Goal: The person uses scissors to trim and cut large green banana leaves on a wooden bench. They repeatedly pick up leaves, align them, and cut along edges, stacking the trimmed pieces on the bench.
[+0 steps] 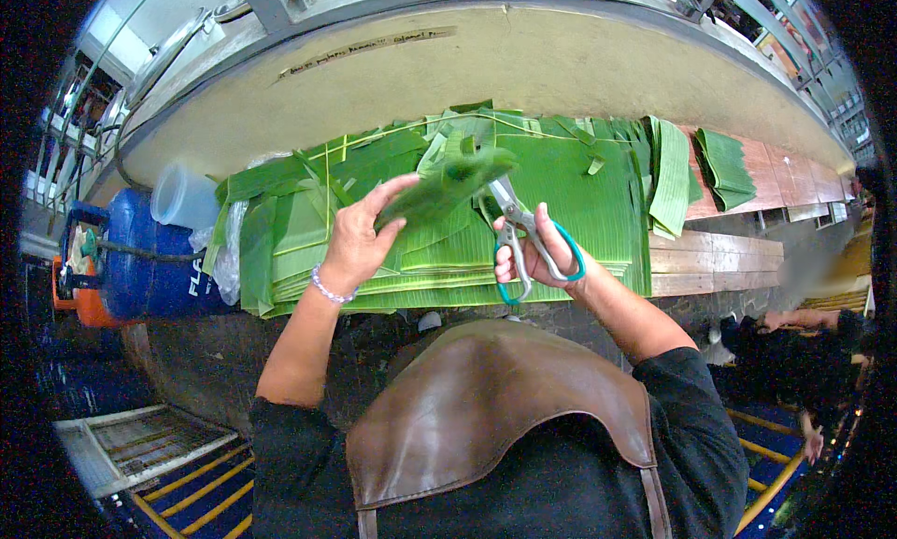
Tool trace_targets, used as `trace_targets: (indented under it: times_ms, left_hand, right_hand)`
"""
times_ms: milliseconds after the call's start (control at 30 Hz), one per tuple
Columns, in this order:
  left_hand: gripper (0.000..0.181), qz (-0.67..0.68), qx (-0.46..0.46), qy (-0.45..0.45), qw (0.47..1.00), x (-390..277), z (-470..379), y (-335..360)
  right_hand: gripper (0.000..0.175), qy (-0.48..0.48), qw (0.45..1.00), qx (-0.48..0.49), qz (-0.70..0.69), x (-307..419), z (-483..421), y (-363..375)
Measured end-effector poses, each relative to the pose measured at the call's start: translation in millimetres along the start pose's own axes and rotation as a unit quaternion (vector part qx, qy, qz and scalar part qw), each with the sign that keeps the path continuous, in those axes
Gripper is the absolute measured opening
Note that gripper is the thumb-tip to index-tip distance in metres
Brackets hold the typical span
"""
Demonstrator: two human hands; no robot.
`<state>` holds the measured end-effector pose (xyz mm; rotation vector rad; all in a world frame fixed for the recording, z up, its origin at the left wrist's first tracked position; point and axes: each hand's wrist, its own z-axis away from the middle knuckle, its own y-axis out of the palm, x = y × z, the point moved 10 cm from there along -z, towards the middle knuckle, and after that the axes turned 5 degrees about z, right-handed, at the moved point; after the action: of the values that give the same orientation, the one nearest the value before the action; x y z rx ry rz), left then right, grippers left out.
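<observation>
My left hand (361, 234), with a beaded bracelet at its wrist, grips the near end of a narrow strip of banana leaf (448, 189). The strip is blurred and slants up to the right. In my right hand (550, 248) is a pair of scissors (517, 220) with teal-rimmed handle loops. Its blades point up and to the left, close to the far end of the strip; where exactly they meet the leaf is hidden. Beneath both hands lies a broad pile of flat banana leaves (567, 189), with loose scraps and pale ribs scattered on top.
Folded banana leaves (670, 178) and another folded bundle (725, 169) lie right, near a wooden bench (715, 266). At left are a blue container (151, 259) and a translucent plastic tub (183, 196). A wall (490, 62) runs behind; a person (792, 357) is at right.
</observation>
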<state>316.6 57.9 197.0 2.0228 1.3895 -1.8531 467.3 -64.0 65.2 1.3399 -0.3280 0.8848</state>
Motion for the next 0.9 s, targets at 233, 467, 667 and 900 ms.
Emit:
trace_targets:
  times_ms: [233, 467, 667, 900]
  left_hand:
    - [0.024, -0.182, -0.109, 0.253, 0.944, -51, -11, 8]
    - [0.035, 0.200, -0.224, -0.008, 0.954, 38, -25, 1]
    - [0.046, 0.594, -0.071, -0.135, 0.790, 71, -13, 43]
    - [0.048, 0.401, -0.081, -0.086, 0.909, 70, -12, 26]
  right_hand:
    - [0.049, -0.082, 0.996, -0.019, -0.021, 37, -33, 45]
    - [0.067, -0.139, 0.979, -0.033, 0.148, 83, -55, 63]
    - [0.065, -0.139, 0.959, -0.076, 0.234, 80, -65, 48]
    - [0.060, -0.151, 0.908, -0.105, 0.377, 73, -68, 44]
